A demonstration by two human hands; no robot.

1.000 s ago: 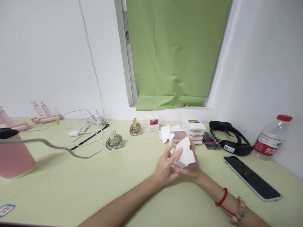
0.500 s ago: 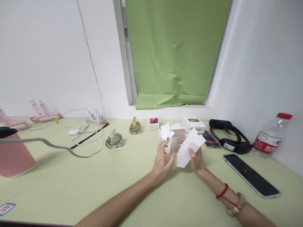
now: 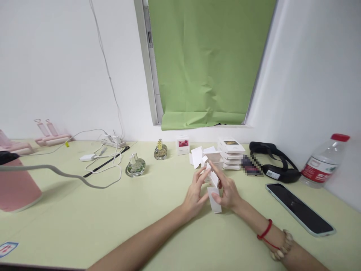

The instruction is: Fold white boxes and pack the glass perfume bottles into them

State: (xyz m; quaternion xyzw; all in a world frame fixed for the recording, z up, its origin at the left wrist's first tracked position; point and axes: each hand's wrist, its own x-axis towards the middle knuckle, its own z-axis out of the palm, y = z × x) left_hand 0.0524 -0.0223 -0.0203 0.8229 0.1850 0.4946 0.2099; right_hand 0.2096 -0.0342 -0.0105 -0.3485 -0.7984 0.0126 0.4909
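Observation:
Between my two hands a folded white cardboard piece (image 3: 214,201) stands on end, its lower flap facing me. My left hand (image 3: 194,192) is closed about its left side, the thumb near the front edge and the fingertips at the top. On the right side my right hand (image 3: 229,191) grips it, thumb against the front flap. Just behind my fingers is an open white box (image 3: 213,155) with spread flaps; its lower part is hidden by my hands. A small white box with a red picture (image 3: 183,146) stands farther back.
Two glass perfume bottles, one nearer (image 3: 135,166) and one farther (image 3: 160,151), stand to the left. Stacked flat white boxes (image 3: 231,150), a black headset (image 3: 278,165), a phone (image 3: 299,209) and a plastic bottle (image 3: 321,163) lie right. Cables (image 3: 115,165) run across the left side.
The white cardboard piece has come down towards me and turned upright, now between both hands. My left hand has moved from beside the open box onto the piece.

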